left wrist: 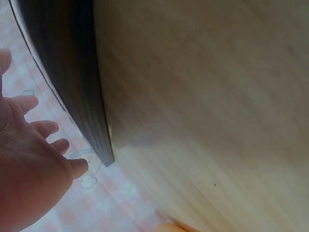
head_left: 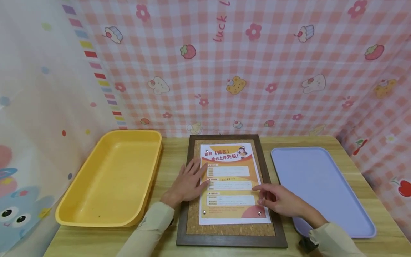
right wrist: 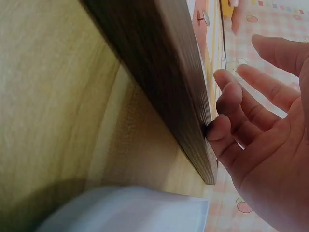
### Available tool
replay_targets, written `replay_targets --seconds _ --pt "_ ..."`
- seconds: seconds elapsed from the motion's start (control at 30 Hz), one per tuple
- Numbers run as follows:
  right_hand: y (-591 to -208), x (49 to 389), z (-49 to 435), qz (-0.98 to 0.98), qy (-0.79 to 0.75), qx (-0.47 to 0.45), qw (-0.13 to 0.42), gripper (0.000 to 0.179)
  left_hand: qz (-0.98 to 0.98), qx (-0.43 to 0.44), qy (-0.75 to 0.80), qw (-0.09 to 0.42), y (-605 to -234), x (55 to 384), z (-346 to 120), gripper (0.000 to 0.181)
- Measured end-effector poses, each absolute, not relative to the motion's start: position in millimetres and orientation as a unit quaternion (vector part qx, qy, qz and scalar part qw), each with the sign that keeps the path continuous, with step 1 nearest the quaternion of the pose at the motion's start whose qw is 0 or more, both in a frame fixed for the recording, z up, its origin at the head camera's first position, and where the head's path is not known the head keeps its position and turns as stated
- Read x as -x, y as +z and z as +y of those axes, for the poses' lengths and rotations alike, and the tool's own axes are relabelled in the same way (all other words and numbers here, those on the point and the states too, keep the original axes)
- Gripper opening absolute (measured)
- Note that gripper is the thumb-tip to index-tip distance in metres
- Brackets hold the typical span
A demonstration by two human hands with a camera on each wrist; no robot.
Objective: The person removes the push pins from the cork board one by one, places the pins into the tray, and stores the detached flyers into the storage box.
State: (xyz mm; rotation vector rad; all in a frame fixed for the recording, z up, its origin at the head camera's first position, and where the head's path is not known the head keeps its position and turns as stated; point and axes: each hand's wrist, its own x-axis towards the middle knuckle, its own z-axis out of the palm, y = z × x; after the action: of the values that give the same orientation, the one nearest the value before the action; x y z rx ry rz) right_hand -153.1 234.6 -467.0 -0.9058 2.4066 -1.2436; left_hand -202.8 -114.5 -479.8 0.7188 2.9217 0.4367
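A printed poster (head_left: 229, 211) lies on a cork board (head_left: 236, 229) with a dark wooden frame (head_left: 231, 241). Silver pushpins (head_left: 259, 213) stand at its corners; one pushpin (right wrist: 205, 18) shows side-on in the right wrist view. My left hand (head_left: 189, 182) is spread over the board's left side, its fingertips at the poster's left edge. On the other side, my right hand (head_left: 277, 200) holds nothing, its index finger extended to the poster's right part and its other fingers loosely bent. In the right wrist view, the little finger is close against the frame (right wrist: 178, 87).
To the left of the board stands a deep yellow tray (head_left: 157, 171). A flat lilac tray (head_left: 321, 185) lies to the right, partly beneath the right forearm. The wooden table (head_left: 171, 153) ends at a pink checked cloth (head_left: 212, 64) behind; printed cloths also hang at both sides.
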Motion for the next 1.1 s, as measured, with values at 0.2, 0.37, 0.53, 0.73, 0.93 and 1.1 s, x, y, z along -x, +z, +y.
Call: replay_targets --seconds 0.2,0.37,0.53,0.73,0.93,1.1 --pt "-471.5 150.9 236.6 0.83 -0.432 0.315 0.159 0.032 0.955 -0.242 0.148 0.084 -482.6 204.7 -112.0 0.07" --pt "-474.2 151.3 239.8 0.822 -0.428 0.337 0.165 0.027 0.954 -0.242 0.15 0.092 -484.9 204.5 -110.3 0.069" --pt "-475.2 153.3 241.7 0.813 -0.433 0.333 0.2 0.029 0.955 -0.239 0.143 0.097 -486.5 205.5 -111.4 0.07" --pt "-475.4 154.5 243.0 0.807 -0.442 0.322 0.224 0.029 0.956 -0.24 0.131 0.103 -488.0 208.9 -113.1 0.071" --pt "-476.6 155.5 243.5 0.807 -0.436 0.327 0.226 0.024 0.958 -0.234 0.119 0.112 -487.3 213.6 -112.0 0.074" --pt "-477.9 156.9 243.2 0.806 -0.43 0.336 0.23 0.021 0.959 -0.235 0.105 0.116 -488.1 217.9 -111.4 0.075"
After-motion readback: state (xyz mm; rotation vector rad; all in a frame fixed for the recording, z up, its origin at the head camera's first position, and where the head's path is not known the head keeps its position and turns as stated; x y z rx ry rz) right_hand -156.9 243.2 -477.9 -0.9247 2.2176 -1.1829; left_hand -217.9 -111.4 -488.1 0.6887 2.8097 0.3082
